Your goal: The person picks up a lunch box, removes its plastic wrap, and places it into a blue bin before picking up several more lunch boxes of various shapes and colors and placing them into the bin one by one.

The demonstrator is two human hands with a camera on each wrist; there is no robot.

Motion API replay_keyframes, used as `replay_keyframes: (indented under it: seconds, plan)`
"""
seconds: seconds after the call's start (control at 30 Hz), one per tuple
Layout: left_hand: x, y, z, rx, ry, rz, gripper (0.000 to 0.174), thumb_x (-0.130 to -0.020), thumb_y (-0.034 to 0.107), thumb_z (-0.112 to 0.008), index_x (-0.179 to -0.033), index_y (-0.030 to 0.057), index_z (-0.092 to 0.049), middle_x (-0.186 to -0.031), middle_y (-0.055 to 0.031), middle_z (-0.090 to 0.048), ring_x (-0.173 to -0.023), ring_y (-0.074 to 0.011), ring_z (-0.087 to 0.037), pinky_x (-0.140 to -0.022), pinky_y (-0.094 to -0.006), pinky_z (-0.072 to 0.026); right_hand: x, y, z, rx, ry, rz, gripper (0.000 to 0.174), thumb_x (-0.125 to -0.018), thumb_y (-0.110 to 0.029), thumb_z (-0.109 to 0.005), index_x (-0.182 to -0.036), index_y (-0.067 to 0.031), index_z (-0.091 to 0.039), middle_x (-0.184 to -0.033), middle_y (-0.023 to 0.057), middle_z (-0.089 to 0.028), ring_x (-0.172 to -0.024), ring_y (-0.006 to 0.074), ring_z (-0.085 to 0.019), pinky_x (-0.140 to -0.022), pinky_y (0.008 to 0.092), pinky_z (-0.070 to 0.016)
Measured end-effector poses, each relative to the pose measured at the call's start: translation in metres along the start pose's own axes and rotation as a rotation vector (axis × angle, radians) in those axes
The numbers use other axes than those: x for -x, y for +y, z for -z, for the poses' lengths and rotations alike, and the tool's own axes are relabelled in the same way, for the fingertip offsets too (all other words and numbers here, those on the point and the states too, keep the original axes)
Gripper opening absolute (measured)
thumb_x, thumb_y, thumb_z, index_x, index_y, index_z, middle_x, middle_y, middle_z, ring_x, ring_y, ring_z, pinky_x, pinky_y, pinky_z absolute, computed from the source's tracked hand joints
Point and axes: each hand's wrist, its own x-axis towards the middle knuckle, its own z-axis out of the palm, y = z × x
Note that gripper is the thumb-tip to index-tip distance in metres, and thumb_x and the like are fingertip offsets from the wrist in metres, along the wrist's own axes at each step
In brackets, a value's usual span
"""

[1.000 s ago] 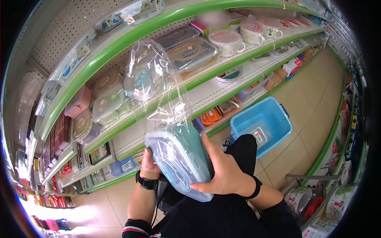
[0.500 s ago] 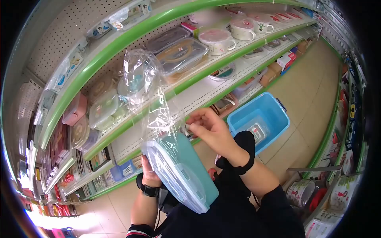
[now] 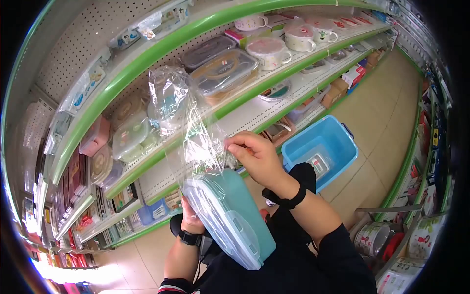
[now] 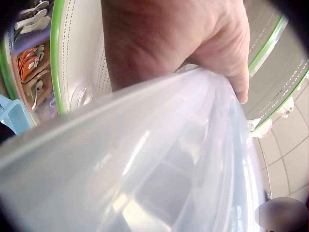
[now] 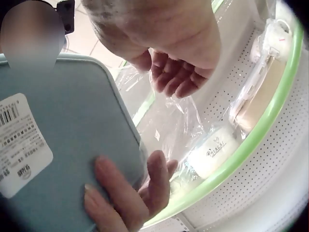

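Note:
A teal food container with a clear clip-on lid is tilted in front of the person, its upper end inside a clear plastic bag. The left hand grips it from the left side and underneath; the left fingers spread across its base beside a white barcode label. In the left wrist view, the left hand bends over the container's edge. The right hand is above the container's right side, fingers curled, pinching the bag's edge between thumb and fingers. Loose film stretches upward toward the shelf.
Green-edged shelves hold food boxes and lidded mugs. A blue basket with a clear container inside stands on the floor at right, close to the person's knee. Packaged goods sit at lower right.
The right hand has left the container's right side and risen to the bag's edge. The container has turned, showing more of its teal side, and shifted slightly down and right in the left hand.

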Motion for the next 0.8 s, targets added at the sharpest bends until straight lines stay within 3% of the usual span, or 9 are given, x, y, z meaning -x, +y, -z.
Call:
replay_keyframes:
  seconds: [0.17,0.27,0.47,0.8]
  plan:
    - [-0.001,0.002,-0.006,-0.007,-0.002,-0.026,0.101,-0.078,0.063,-0.077,-0.153,0.0080,-0.038,-0.151,-0.0114,-0.049,-0.133,-0.0302,-0.053,-0.113,-0.0490,-0.0438,0.019,0.002,0.004,0.269,0.109,0.359,0.050,-0.085,-0.007,-0.073,-0.132,-0.0004,-0.056,-0.125,0.0181,-0.061,-0.106,0.0289,-0.064,-0.092,0.0376,-0.0516]
    - [-0.001,0.003,-0.001,-0.020,0.008,-0.026,0.101,-0.078,0.064,-0.076,-0.154,0.0091,-0.038,-0.151,-0.0110,-0.049,-0.133,-0.0300,-0.052,-0.113,-0.0493,-0.0433,0.026,0.017,0.014,0.586,0.039,0.666,0.065,-0.078,-0.011,-0.080,-0.136,-0.0025,-0.050,-0.131,0.0210,-0.057,-0.110,0.0361,-0.062,-0.093,0.0422,-0.0515]
    - [-0.004,0.002,-0.009,-0.016,0.012,-0.029,0.100,-0.078,0.063,-0.076,-0.153,0.0095,-0.038,-0.151,-0.0113,-0.049,-0.134,-0.0307,-0.052,-0.113,-0.0498,-0.0431,0.022,0.022,0.005,0.647,0.110,0.701,0.063,-0.074,-0.014,-0.081,-0.131,-0.0050,-0.055,-0.133,0.0194,-0.055,-0.111,0.0372,-0.059,-0.093,0.0452,-0.0501]
    - [-0.004,0.002,-0.005,-0.008,0.013,0.049,0.097,-0.076,0.061,-0.079,-0.149,0.0091,-0.044,-0.145,-0.0123,-0.056,-0.131,-0.0326,-0.055,-0.112,-0.0519,-0.0445,0.017,0.020,-0.001,0.565,0.248,0.626,0.050,-0.076,-0.001,-0.077,-0.121,-0.0027,-0.056,-0.118,0.0186,-0.060,-0.099,0.0366,-0.062,-0.085,0.0425,-0.0512]
